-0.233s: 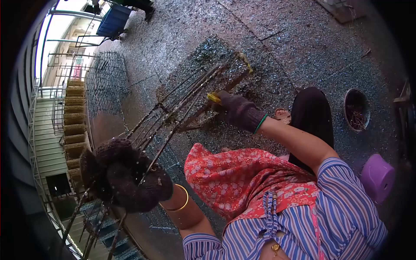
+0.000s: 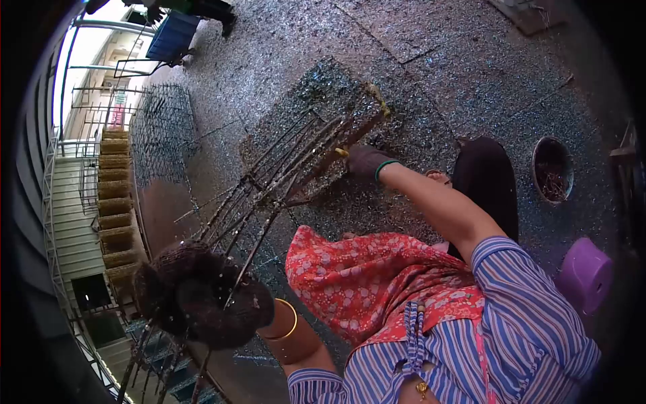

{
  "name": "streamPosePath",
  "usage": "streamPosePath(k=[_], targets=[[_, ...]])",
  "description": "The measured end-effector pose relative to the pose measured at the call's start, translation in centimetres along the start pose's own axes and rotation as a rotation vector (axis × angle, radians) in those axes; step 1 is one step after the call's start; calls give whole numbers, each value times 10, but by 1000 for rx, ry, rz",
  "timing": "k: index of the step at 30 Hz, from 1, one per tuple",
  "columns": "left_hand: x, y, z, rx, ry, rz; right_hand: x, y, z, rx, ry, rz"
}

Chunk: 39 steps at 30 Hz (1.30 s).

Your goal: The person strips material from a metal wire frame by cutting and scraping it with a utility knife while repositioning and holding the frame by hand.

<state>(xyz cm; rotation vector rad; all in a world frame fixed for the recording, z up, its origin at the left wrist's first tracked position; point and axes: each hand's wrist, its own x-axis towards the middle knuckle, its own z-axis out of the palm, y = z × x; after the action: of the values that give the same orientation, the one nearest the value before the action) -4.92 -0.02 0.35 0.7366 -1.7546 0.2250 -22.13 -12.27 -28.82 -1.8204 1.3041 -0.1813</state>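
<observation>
Above the debris-strewn floor (image 2: pixel 282 27), 1 slanted bundle of thin rods (image 2: pixel 269 176) is clasped in the curled fingers of the gloved left hand (image 2: pixel 205 296). Beside its upper end, the gloved right hand (image 2: pixel 365 161) is extended, forearm outstretched, fingers closed around 1 partly hidden yellow piece (image 2: pixel 342 153).

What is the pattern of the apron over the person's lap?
Pale flowers on red; the apron shows best in the head view.
</observation>
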Motion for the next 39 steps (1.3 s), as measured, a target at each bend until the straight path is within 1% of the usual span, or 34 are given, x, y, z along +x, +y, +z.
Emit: streamPosePath(k=[1,2,3,4,5,7,8,10,11,12,13,14,15,16,17,18,19,20,21,22,23,24,25,26,27,28,29,30,32,36,37,39], targets=[[7,5,5,-291,162,-302,-6,-3,3,5,5,3],[13,4,5,-292,170,-296,-15,-10,5,187,259,83],[14,4,1,-321,122,-292,-17,-13,8,372,502,158],[18,3,-4,-353,55,-298,4,-3,30,450,685,-28],[23,3,-4,-355,52,-305,5,-7,29,450,681,-20],[34,-2,-2,342,-330,397,8,-21,16,145,275,-103],[31,-5,-9,341,-328,395,24,-10,26,142,274,-101],[18,-5,-37,20,9,-352,73,24,61,312,510,-148],[19,-8,-46,20,6,-352,81,33,61,176,515,-221],[21,-12,-52,-23,74,-442,71,28,45,171,513,-220],[22,-14,-53,-65,144,-534,45,13,16,177,450,-213],[35,-13,-45,-67,142,-539,30,5,0,189,390,-200],[58,-12,-32,261,-170,13,50,20,23,154,477,-189],[70,-14,-23,576,-468,583,66,23,41,307,530,-205],[66,-15,-26,576,-467,586,74,20,55,458,576,-226],[57,-11,-35,704,-484,550,70,13,60,482,575,-222],[51,-10,-43,831,-503,513,72,14,56,411,457,-102],[52,-11,-41,830,-511,517,74,15,40,340,341,15],[52,-10,-35,821,-523,517,82,23,26,213,311,-30],[56,-13,-50,813,-526,518,84,27,18,216,315,-29],[52,-6,-33,809,-524,517,73,19,-9,125,225,2],[53,-6,-31,804,-525,517,64,12,-26,36,133,34],[55,-8,-22,797,-528,515,59,12,-29,86,149,-12],[53,-6,-14,789,-529,514,54,6,-27,86,152,-10],[58,-15,-34,782,-528,511,48,-3,-21,194,171,59],[66,-29,-77,775,-531,505,45,-7,-16,303,184,129],[52,-14,-42,767,-538,498,74,16,24,230,218,72],[46,-8,-25,757,-547,493,72,19,18,234,215,78],[46,-5,-21,731,-568,490,63,17,-4,309,237,162],[46,-5,-7,707,-556,476,65,8,-10,192,177,204],[44,-2,0,702,-562,474,68,4,-2,153,256,192],[44,-6,0,691,-568,465,74,6,5,136,244,209]])
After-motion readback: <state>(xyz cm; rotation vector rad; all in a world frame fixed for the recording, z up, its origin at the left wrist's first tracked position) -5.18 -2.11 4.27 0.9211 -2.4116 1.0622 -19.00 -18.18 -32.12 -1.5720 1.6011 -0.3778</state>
